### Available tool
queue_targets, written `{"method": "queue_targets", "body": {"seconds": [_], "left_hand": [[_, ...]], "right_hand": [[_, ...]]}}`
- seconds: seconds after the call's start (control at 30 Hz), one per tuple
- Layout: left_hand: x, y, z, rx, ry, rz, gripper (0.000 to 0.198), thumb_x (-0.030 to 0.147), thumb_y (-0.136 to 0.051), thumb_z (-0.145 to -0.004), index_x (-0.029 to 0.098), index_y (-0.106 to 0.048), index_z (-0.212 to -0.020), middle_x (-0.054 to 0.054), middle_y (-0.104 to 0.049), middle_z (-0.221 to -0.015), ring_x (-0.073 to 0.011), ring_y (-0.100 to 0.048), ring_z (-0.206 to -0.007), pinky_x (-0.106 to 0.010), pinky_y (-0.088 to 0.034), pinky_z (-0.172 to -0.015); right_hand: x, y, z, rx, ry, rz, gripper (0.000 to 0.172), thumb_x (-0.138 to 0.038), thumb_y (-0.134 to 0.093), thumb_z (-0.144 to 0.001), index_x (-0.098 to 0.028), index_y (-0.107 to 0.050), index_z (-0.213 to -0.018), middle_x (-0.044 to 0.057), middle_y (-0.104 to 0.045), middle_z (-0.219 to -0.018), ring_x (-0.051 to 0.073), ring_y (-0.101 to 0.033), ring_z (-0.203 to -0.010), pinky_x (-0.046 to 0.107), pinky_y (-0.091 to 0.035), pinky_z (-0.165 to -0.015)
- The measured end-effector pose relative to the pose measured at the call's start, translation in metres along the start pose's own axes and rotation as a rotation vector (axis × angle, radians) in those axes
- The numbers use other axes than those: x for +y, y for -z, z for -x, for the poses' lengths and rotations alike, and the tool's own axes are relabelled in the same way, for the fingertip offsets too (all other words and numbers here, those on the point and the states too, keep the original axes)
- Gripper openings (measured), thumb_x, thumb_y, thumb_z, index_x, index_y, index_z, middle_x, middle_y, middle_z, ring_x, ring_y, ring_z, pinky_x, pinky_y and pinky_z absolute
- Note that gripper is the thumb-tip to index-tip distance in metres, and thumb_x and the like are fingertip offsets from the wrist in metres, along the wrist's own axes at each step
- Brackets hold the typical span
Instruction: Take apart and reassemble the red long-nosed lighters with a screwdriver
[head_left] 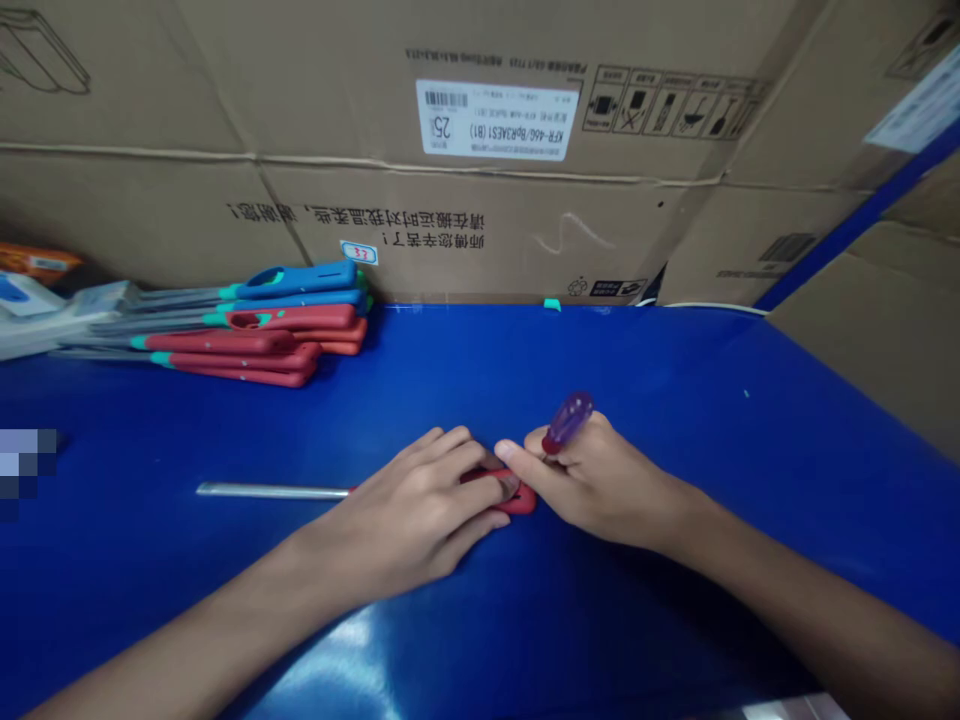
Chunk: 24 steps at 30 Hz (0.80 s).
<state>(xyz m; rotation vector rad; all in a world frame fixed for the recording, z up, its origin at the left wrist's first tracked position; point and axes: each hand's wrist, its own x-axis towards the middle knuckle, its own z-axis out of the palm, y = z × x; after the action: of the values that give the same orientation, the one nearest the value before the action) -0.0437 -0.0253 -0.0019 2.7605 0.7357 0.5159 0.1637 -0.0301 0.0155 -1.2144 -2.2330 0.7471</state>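
A red-handled saw lies on the blue table (pixel 675 400); its red handle (pixel 517 497) is under my hands and its thin metal blade (pixel 270 491) points left. My left hand (pixel 420 515) lies over the handle with fingers curled down, pressing it to the table. My right hand (pixel 592 480) is closed round a screwdriver with a translucent purple handle (pixel 568 420), held upright with its tip down at the red handle's right end. The tip itself is hidden by my fingers.
A stack of several similar saws with red and blue handles (pixel 277 325) lies at the back left. Large cardboard boxes (pixel 480 150) wall the table's far side and right side. Packaged items (pixel 37 290) sit at the far left.
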Motion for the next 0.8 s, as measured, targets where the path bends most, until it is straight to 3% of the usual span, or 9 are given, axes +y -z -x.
{"method": "queue_targets", "body": {"seconds": [0.13,0.23,0.4,0.57,0.63,0.8], "left_hand": [[0.0,0.001,0.001,-0.014,0.014,0.02,0.019,0.026,-0.052,-0.095,0.022,-0.065,-0.109,-0.007,-0.062,-0.101,-0.0214,-0.055,-0.094,-0.044,-0.047,-0.089],[0.002,0.002,0.001,-0.031,0.02,0.053,0.02,0.025,-0.052,-0.095,0.022,-0.064,-0.11,-0.007,-0.062,-0.104,-0.021,-0.055,-0.096,-0.043,-0.047,-0.089],[0.003,0.005,0.001,0.022,-0.025,0.014,0.017,0.019,-0.053,-0.094,0.02,-0.068,-0.102,-0.008,-0.061,-0.101,-0.0213,-0.054,-0.092,-0.043,-0.046,-0.083],[0.003,0.005,0.001,0.026,-0.023,0.042,0.019,0.019,-0.052,-0.094,0.019,-0.068,-0.104,-0.009,-0.061,-0.1,-0.0203,-0.053,-0.09,-0.041,-0.046,-0.082],[0.002,0.005,0.001,0.01,-0.004,0.059,0.019,0.02,-0.052,-0.094,0.02,-0.068,-0.105,-0.009,-0.06,-0.101,-0.0204,-0.053,-0.09,-0.042,-0.046,-0.084],[0.0,0.005,0.001,0.001,0.003,0.068,0.019,0.02,-0.053,-0.094,0.02,-0.067,-0.106,-0.008,-0.059,-0.099,-0.0206,-0.052,-0.089,-0.042,-0.047,-0.082]], "right_hand": [[0.005,0.007,-0.004,0.03,-0.204,-0.146,0.055,-0.048,-0.043,-0.095,-0.019,-0.023,-0.052,-0.007,-0.024,-0.05,0.007,-0.025,-0.047,0.025,-0.022,-0.046],[0.007,0.02,-0.005,0.085,-0.281,-0.214,0.051,-0.044,-0.044,-0.095,-0.019,-0.028,-0.053,-0.006,-0.029,-0.054,0.007,-0.03,-0.05,0.023,-0.029,-0.05],[0.005,0.04,-0.003,0.103,-0.292,-0.219,0.035,-0.034,-0.059,-0.086,-0.018,-0.048,-0.057,-0.005,-0.044,-0.057,0.008,-0.041,-0.053,0.022,-0.034,-0.05],[0.006,0.043,0.0,0.034,-0.308,-0.356,0.016,-0.027,-0.074,-0.074,-0.018,-0.061,-0.069,-0.001,-0.062,-0.058,0.012,-0.056,-0.052,0.022,-0.042,-0.048],[0.007,0.044,0.002,-0.018,-0.277,-0.429,0.017,-0.024,-0.075,-0.073,-0.018,-0.059,-0.072,-0.003,-0.062,-0.057,0.011,-0.059,-0.05,0.021,-0.044,-0.047],[0.007,0.047,0.004,-0.102,-0.244,-0.402,0.018,-0.023,-0.075,-0.074,-0.018,-0.058,-0.069,-0.008,-0.05,-0.052,0.005,-0.047,-0.04,0.017,-0.036,-0.038]]}}
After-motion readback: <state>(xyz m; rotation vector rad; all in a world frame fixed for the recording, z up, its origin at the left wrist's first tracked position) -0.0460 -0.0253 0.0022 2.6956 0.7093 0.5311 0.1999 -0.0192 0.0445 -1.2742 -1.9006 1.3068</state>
